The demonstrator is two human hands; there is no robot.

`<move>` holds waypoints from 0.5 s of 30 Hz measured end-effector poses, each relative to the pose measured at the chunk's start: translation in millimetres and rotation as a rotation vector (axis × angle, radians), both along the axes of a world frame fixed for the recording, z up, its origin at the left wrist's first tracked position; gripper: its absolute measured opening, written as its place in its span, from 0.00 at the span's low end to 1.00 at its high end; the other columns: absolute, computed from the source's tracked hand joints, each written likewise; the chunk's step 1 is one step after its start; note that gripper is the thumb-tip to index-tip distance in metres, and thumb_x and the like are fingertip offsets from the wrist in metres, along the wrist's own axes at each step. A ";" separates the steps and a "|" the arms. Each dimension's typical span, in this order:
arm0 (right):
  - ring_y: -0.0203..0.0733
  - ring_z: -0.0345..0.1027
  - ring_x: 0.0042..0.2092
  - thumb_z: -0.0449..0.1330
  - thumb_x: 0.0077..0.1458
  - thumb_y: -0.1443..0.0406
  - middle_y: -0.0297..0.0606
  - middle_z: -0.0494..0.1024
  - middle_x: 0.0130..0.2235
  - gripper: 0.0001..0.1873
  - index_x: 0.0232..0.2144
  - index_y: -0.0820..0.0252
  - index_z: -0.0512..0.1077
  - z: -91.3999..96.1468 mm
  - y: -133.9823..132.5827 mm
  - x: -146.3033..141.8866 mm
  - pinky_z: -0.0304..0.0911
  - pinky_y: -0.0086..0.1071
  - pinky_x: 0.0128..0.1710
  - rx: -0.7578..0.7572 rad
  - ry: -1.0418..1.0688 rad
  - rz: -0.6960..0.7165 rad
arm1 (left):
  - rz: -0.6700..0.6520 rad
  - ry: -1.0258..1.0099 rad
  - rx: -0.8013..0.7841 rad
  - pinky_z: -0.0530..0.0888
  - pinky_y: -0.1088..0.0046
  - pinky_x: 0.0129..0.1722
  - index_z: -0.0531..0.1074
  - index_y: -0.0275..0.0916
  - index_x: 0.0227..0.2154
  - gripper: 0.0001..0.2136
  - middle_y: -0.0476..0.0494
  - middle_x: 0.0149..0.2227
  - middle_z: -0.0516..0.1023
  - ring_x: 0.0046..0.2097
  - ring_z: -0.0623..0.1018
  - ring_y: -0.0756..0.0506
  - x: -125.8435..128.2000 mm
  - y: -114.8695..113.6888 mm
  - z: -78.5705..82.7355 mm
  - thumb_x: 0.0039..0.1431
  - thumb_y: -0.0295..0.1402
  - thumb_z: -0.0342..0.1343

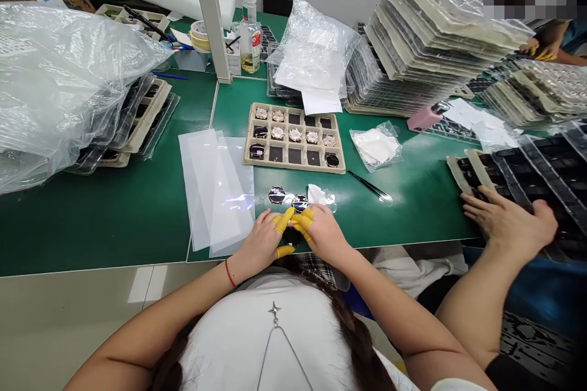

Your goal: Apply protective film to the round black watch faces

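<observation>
My left hand (262, 238), with yellow finger cots on several fingertips, is closed on a dark round watch piece (292, 237) near the table's front edge. My right hand (323, 233), also in yellow finger cots, has its fingertips pinched together at the top of that piece; what they pinch is hidden. Just beyond the fingers lie two dark shiny round pieces, one at the left (276, 195) and one touching the right fingers' edge (300, 202). A white folded wipe (316, 193) is beside my right knuckles. Farther back, a beige compartment tray (293, 166) holds several gold-rimmed watch pieces and dark discs.
Translucent sheets (197, 195) lie at left. Black tweezers (369, 185) and a bagged white pack (376, 145) lie at right. Tall tray stacks (426, 30), a bottle (250, 36) and a metal post (208, 18) stand behind. A co-worker's hand (509, 220) touches trays at right.
</observation>
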State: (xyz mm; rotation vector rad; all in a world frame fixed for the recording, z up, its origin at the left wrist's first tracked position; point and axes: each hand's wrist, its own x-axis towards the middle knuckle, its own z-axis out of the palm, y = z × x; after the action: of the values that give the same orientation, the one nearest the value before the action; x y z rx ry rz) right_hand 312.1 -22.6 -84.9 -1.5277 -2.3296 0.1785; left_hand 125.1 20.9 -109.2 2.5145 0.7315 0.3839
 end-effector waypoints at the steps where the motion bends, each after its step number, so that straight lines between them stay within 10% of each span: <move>1: 0.44 0.60 0.37 0.50 0.57 0.72 0.40 0.72 0.32 0.12 0.36 0.56 0.73 -0.4 -6.8 -5.2 0.54 0.42 0.48 0.028 -0.045 0.031 | -0.002 0.006 0.007 0.56 0.51 0.60 0.59 0.38 0.53 0.25 0.39 0.48 0.71 0.55 0.67 0.39 0.1 -0.5 0.2 0.55 0.36 0.60; 6: 0.42 0.61 0.35 0.49 0.58 0.71 0.37 0.72 0.29 0.13 0.33 0.54 0.73 -9.8 -35.8 -17.4 0.54 0.43 0.52 0.077 0.032 0.093 | -0.014 0.034 0.014 0.54 0.52 0.61 0.61 0.38 0.51 0.21 0.40 0.46 0.71 0.55 0.66 0.39 -0.1 0.0 -1.4 0.56 0.34 0.58; 11: 0.44 0.68 0.38 0.49 0.62 0.62 0.42 0.76 0.38 0.12 0.42 0.58 0.70 -13.8 -41.0 36.6 0.64 0.37 0.38 -0.019 0.409 -0.501 | -0.004 0.026 -0.027 0.52 0.51 0.62 0.58 0.36 0.55 0.27 0.39 0.45 0.71 0.55 0.65 0.39 -1.3 0.7 -1.0 0.56 0.40 0.58; 15: 0.52 0.66 0.43 0.54 0.57 0.59 0.47 0.75 0.42 0.15 0.42 0.61 0.72 -12.6 -32.7 74.3 0.61 0.45 0.43 0.003 0.153 -0.773 | -0.009 0.010 -0.080 0.51 0.49 0.62 0.49 0.42 0.61 0.32 0.42 0.46 0.71 0.56 0.65 0.39 -1.8 0.9 1.6 0.58 0.38 0.57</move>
State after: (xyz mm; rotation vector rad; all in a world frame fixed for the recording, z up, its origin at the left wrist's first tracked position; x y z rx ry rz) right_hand 386.5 -55.3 -97.6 -2.1879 -1.4806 0.0864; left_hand 123.3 21.7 -107.7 2.4457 0.7249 0.3331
